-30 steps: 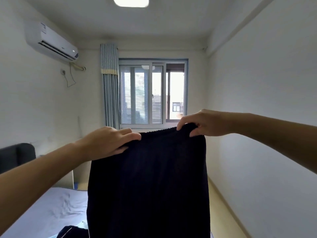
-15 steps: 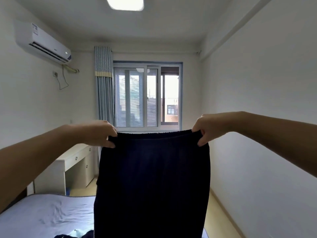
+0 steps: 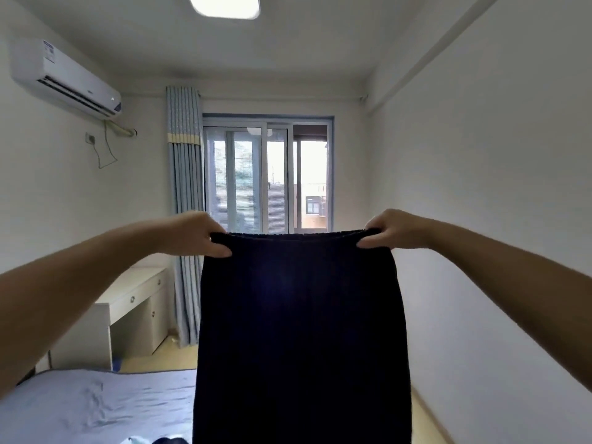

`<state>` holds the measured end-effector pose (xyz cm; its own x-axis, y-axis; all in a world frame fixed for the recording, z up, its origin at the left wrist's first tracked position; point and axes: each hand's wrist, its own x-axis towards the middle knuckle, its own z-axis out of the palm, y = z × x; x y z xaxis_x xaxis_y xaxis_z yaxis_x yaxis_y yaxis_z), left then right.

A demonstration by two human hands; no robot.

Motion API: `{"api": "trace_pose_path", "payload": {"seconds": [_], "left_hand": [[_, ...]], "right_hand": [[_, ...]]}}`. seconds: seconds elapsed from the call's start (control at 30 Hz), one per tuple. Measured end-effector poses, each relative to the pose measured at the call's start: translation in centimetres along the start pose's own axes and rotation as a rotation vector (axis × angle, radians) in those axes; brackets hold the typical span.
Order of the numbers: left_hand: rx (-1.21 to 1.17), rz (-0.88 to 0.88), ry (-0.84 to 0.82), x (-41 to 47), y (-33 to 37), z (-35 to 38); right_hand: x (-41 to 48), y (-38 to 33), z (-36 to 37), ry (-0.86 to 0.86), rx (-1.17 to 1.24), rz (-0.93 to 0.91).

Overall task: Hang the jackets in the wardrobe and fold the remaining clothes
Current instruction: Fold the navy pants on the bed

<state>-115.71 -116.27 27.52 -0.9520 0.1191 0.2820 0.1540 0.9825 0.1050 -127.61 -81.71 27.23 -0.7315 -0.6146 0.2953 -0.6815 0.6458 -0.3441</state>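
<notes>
Between both outstretched arms, in mid-air before the far window, hangs a dark navy garment. It is spread flat and falls straight down past the bottom edge of the view, with its gathered waistband running level along the top. Low on the left lies a bed under a creased pale blue sheet; the garment's lower part hides the bed's right side. On the far wall is a window, with a blue-grey curtain drawn to its left. A white desk with drawers stands against the left wall, between curtain and bed. High on that wall sits an air conditioner. The left hand grips the waistband's left corner, its fingers curled round the cloth. The right hand pinches the right corner likewise, so the garment hangs directly beneath and between both hands. At the bottom edge, left of the garment, a scrap of other clothing shows, too little to identify.
</notes>
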Motion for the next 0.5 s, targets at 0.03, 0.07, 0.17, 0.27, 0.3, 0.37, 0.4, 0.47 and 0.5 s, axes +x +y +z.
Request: {"api": "trace_pose_path", "payload": {"seconds": [0.03,0.07,0.17,0.27,0.3,0.37,0.4,0.47,0.5], "left_hand": [[-0.126,-0.020,0.079,0.0,-0.1,0.4],[-0.275,-0.045,0.138,-0.1,0.0,1.0],[-0.736,-0.146,0.241,-0.9,0.8,4.4],[-0.937,-0.318,0.383,-2.0,2.8,9.3],[-0.993,-0.350,0.417,-2.5,3.8,11.1],[-1.096,-0.388,0.438,-3.9,5.6,14.7],[-1.119,-0.408,0.434,-4.6,6.6,16.3],[-1.120,-0.439,0.433,-5.8,8.1,19.2],[-1.113,-0.453,0.432,-6.5,8.7,20.6]], "right_hand": [[-0.2,0.2,0.4,0.047,0.116,0.005],[-0.4,0.5,0.9,0.090,0.236,0.010],[-1.2,0.9,4.1,0.190,0.507,0.077],[-2.6,1.4,9.4,0.336,0.754,0.230],[-3.3,1.5,11.4,0.378,0.794,0.265],[-4.9,1.4,15.4,0.414,0.803,0.301],[-5.6,1.3,17.3,0.427,0.788,0.317],[-6.8,0.7,20.5,0.465,0.775,0.348],[-7.5,0.4,21.9,0.464,0.782,0.355]]}}
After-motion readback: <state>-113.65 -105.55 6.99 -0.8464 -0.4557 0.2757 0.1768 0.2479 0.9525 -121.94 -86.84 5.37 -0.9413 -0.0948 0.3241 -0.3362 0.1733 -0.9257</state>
